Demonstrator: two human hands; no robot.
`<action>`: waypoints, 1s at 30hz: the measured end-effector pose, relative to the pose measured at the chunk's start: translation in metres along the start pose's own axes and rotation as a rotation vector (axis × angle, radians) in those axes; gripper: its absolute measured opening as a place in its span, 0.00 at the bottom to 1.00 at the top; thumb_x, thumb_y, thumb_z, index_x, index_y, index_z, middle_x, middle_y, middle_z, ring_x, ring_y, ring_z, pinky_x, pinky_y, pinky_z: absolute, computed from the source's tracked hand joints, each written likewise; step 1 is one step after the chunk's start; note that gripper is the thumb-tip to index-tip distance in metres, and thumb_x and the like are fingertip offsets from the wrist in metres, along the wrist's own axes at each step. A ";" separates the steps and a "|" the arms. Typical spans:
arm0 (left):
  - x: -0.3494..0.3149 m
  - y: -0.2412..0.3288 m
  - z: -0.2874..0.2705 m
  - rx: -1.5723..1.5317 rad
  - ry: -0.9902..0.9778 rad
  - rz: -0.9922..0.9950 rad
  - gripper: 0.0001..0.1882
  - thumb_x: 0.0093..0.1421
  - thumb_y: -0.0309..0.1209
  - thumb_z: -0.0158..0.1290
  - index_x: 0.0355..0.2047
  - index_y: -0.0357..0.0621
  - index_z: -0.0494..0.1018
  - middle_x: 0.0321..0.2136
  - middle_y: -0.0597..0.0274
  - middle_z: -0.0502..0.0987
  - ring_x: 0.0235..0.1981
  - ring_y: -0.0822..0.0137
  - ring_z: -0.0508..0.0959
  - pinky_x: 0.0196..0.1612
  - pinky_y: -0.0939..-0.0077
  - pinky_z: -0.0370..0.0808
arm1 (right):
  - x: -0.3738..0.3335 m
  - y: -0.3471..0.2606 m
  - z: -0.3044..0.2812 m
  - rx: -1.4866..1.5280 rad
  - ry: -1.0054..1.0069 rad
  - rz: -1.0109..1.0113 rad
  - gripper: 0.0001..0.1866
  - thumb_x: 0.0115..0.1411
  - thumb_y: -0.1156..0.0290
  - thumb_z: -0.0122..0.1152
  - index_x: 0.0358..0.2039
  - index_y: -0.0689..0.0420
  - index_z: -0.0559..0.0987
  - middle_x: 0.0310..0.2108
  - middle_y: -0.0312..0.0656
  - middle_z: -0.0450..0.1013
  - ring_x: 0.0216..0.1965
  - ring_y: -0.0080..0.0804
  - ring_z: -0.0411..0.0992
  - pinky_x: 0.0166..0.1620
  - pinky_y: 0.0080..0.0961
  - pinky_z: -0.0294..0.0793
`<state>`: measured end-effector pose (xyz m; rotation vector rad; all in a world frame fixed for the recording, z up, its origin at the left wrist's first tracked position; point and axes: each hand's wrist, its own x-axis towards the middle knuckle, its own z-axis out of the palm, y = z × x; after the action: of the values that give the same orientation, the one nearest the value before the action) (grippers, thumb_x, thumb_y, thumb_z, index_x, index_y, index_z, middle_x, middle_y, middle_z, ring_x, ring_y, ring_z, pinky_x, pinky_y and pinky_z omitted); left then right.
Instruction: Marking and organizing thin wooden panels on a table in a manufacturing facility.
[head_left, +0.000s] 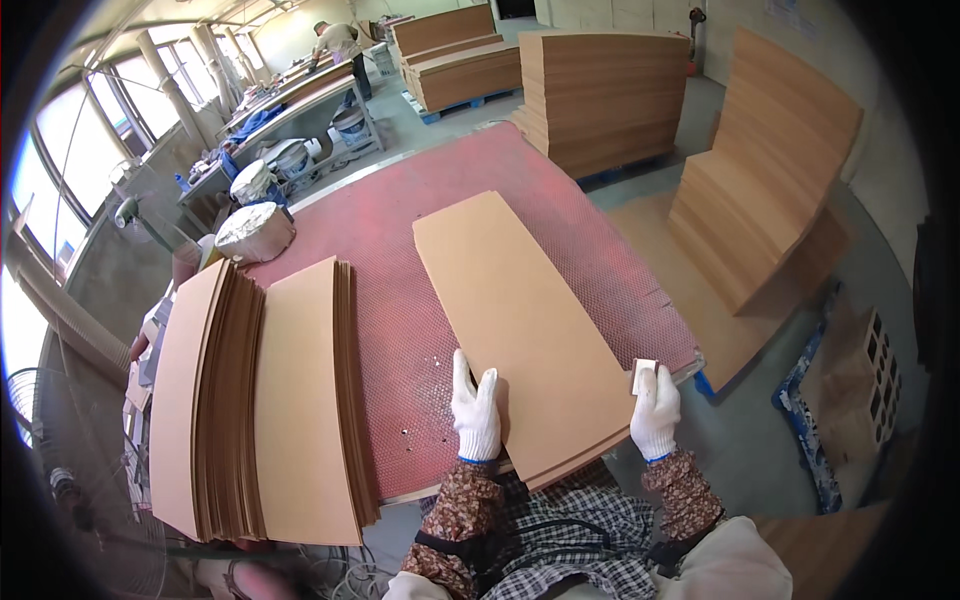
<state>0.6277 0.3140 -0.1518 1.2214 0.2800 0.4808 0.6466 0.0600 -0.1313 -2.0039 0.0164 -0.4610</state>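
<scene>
A short stack of long tan boards lies slantwise in front of me on the red, textured tabletop. My left hand, in a white knit glove, is at the stack's left edge with thumb and fingers apart. In my gloved right hand is a small whitish block, pinched beside the stack's right edge near its close corner. What the block is made of cannot be made out. Patterned sleeves cover both forearms.
Two thicker board stacks, one outer and one inner, stand at the table's left. A white-topped bundle sits behind them. Tall board piles rise beyond the table; a stepped pile is right. Another person works far off.
</scene>
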 end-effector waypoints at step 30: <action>0.021 0.002 0.002 0.226 0.058 0.100 0.37 0.71 0.22 0.53 0.75 0.25 0.52 0.76 0.37 0.57 0.77 0.49 0.57 0.79 0.59 0.53 | -0.019 -0.045 -0.071 -0.808 -0.380 -0.560 0.17 0.71 0.62 0.63 0.26 0.51 0.71 0.12 0.40 0.69 0.12 0.41 0.72 0.16 0.38 0.68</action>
<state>0.6464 0.3231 -0.1487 1.4482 0.3305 0.5832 0.5972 0.0244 -0.0704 -2.8724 -0.7095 -0.4503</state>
